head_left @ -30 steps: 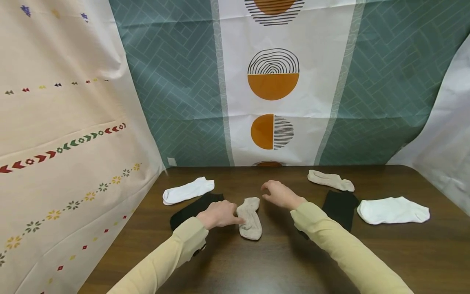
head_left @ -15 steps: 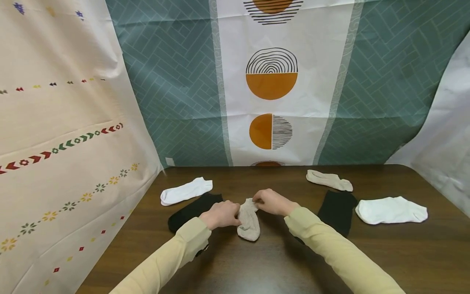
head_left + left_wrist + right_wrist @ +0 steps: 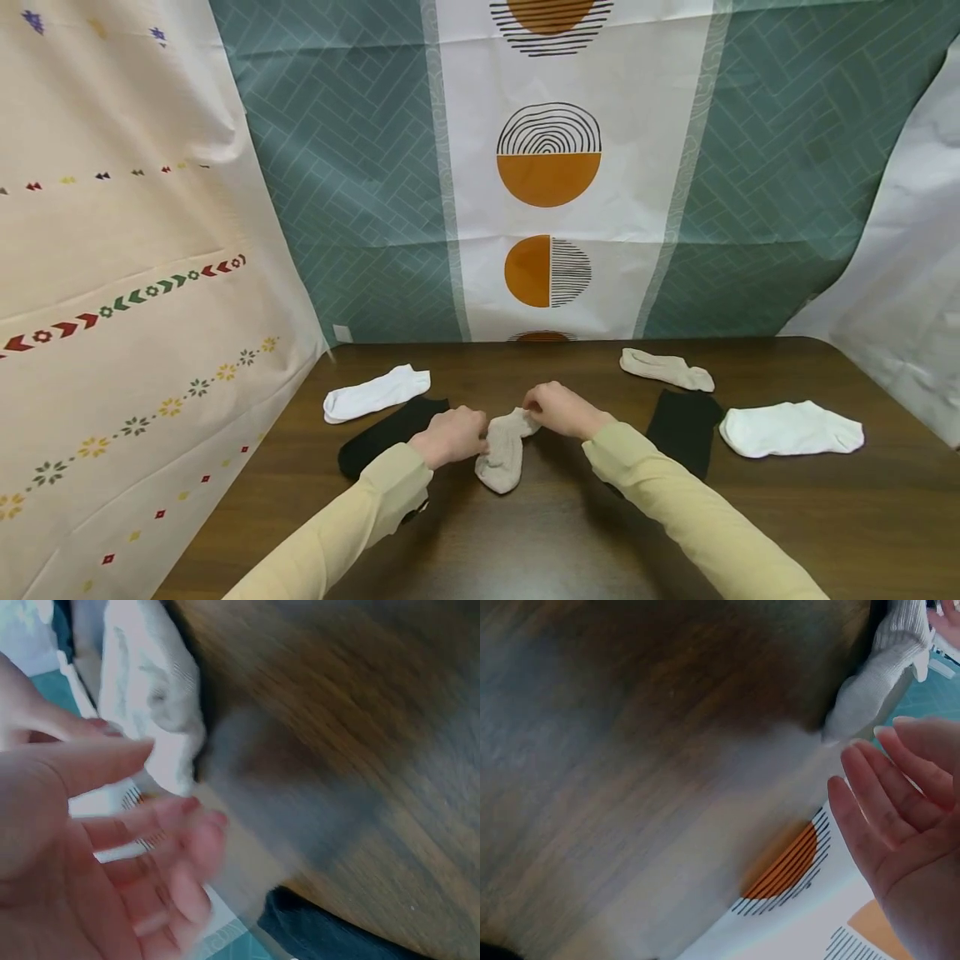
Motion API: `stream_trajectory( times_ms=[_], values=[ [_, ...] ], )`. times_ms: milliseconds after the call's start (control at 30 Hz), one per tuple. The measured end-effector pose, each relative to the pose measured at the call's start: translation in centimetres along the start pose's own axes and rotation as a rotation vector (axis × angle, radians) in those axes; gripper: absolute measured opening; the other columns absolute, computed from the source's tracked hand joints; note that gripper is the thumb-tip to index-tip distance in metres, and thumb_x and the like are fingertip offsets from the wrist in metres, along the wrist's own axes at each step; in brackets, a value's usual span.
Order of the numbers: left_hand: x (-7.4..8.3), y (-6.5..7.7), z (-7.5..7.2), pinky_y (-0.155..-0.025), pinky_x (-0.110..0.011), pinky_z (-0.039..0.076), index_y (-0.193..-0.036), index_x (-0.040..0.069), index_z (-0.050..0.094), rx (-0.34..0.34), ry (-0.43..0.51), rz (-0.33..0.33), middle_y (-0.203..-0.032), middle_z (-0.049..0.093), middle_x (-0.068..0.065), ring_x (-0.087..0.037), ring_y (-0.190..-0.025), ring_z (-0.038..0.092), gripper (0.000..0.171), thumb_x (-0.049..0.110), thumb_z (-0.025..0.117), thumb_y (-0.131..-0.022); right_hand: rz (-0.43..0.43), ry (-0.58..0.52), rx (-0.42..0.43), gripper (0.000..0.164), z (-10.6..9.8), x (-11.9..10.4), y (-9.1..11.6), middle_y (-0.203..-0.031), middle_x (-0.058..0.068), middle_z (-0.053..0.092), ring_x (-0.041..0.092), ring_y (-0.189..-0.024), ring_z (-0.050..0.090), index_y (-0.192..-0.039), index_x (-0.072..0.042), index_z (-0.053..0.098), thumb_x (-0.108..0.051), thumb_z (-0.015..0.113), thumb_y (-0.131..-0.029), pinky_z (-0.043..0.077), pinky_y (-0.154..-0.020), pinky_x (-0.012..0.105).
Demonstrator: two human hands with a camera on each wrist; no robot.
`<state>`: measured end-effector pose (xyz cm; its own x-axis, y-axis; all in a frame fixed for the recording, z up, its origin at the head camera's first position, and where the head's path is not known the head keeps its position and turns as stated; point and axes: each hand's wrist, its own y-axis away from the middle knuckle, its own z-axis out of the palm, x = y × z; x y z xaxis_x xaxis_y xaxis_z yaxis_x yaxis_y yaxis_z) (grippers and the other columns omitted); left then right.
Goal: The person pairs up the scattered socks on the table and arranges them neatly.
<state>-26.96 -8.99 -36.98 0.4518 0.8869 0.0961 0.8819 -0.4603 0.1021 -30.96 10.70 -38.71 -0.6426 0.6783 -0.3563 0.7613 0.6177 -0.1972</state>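
A beige ribbed sock point(image 3: 502, 454) lies on the brown table between both hands, its upper end bent toward the right. At its left edge is my left hand point(image 3: 452, 437); in the left wrist view the thumb and loosely curved fingers point(image 3: 199, 892) stand apart, with the sock point(image 3: 154, 682) just past them. My right hand point(image 3: 562, 410) is at the sock's upper end, partly covering it in the head view. In the right wrist view that hand's fingers point(image 3: 870, 795) are extended, and the sock end point(image 3: 855, 705) shows right beyond the fingertips.
On the left lie a white sock point(image 3: 377, 394) and a black sock point(image 3: 390, 437). Across on the right are another beige sock point(image 3: 667, 369), a black sock point(image 3: 684, 429) partly behind the right sleeve, and a white sock point(image 3: 791, 429). Patterned cloth point(image 3: 352, 208) hangs behind the table.
My right hand has come left and down to the beige sock's upper end. That end has swung right and the sock's lower end has shifted slightly left. My left hand stays beside it.
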Motion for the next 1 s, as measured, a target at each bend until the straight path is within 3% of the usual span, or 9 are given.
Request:
stream_trajectory(
  times_ms=[67, 167, 333, 500, 700, 833, 1000],
  values=[
    [0.4, 0.4, -0.2, -0.044, -0.029, 0.035, -0.072, 0.010, 0.056, 0.007, -0.014, -0.040, -0.058, 0.043, 0.001, -0.012, -0.050, 0.040, 0.018, 0.023, 0.064, -0.083, 0.030, 0.005, 0.020, 0.012, 0.1, 0.0, -0.1, -0.087, 0.007, 0.061, 0.021, -0.083, 0.057, -0.093, 0.002, 0.064, 0.000, 0.060, -0.083, 0.045, -0.071, 0.033],
    [0.8, 0.8, -0.3, -0.043, -0.029, 0.032, -0.065, 0.011, 0.053, 0.019, -0.030, -0.051, -0.055, 0.041, 0.001, -0.012, -0.047, 0.038, 0.024, 0.022, 0.060, -0.086, 0.078, 0.016, 0.032, 0.012, 0.4, 0.1, -0.1, -0.088, 0.006, 0.058, 0.020, -0.085, 0.056, -0.095, 0.000, 0.063, -0.001, 0.060, -0.084, 0.044, -0.072, 0.033],
    [1.3, 1.1, -0.2, -0.041, -0.027, 0.029, -0.062, 0.012, 0.050, 0.008, 0.015, -0.014, -0.054, 0.039, 0.002, -0.011, -0.045, 0.035, 0.026, 0.016, 0.057, -0.086, 0.086, 0.014, 0.019, 0.013, 0.8, 0.4, 0.0, -0.090, 0.006, 0.057, 0.021, -0.086, 0.055, -0.095, 0.001, 0.064, -0.001, 0.060, -0.083, 0.044, -0.073, 0.034],
    [1.4, 0.7, 0.0, -0.042, -0.027, 0.029, -0.062, 0.012, 0.050, -0.029, 0.032, 0.019, -0.055, 0.040, 0.003, -0.011, -0.046, 0.035, 0.021, 0.010, 0.062, -0.079, 0.061, 0.006, 0.027, 0.010, 0.8, 0.7, 0.1, -0.083, 0.005, 0.059, 0.019, -0.080, 0.055, -0.088, 0.000, 0.066, 0.002, 0.061, -0.080, 0.045, -0.069, 0.032],
    [1.4, 0.1, 0.5, -0.043, -0.026, 0.031, -0.063, 0.012, 0.052, -0.021, 0.023, 0.041, -0.057, 0.041, 0.003, -0.012, -0.049, 0.037, 0.020, 0.000, 0.063, -0.075, 0.124, 0.001, -0.003, 0.007, 0.4, 0.6, 0.5, -0.078, 0.003, 0.058, 0.014, -0.071, 0.052, -0.084, -0.003, 0.064, 0.002, 0.064, -0.078, 0.043, -0.062, 0.029],
    [1.1, -0.2, 0.6, -0.044, -0.028, 0.035, -0.069, 0.011, 0.058, 0.026, 0.018, 0.065, -0.061, 0.047, 0.004, -0.011, -0.053, 0.041, 0.019, -0.008, 0.062, -0.071, 0.186, 0.011, -0.022, 0.007, 0.0, 0.2, 1.0, -0.077, 0.002, 0.058, 0.014, -0.067, 0.053, -0.083, -0.004, 0.063, 0.000, 0.066, -0.078, 0.044, -0.059, 0.031],
    [0.6, -0.7, 0.9, -0.046, -0.032, 0.037, -0.069, 0.009, 0.056, 0.110, -0.013, 0.045, -0.064, 0.049, 0.000, -0.014, -0.055, 0.041, 0.017, -0.006, 0.057, -0.076, 0.282, 0.002, -0.023, 0.006, -0.5, 0.3, 1.6, -0.073, 0.000, 0.054, 0.014, -0.062, 0.050, -0.080, -0.007, 0.060, -0.003, 0.065, -0.078, 0.042, -0.055, 0.032]
  ],
)
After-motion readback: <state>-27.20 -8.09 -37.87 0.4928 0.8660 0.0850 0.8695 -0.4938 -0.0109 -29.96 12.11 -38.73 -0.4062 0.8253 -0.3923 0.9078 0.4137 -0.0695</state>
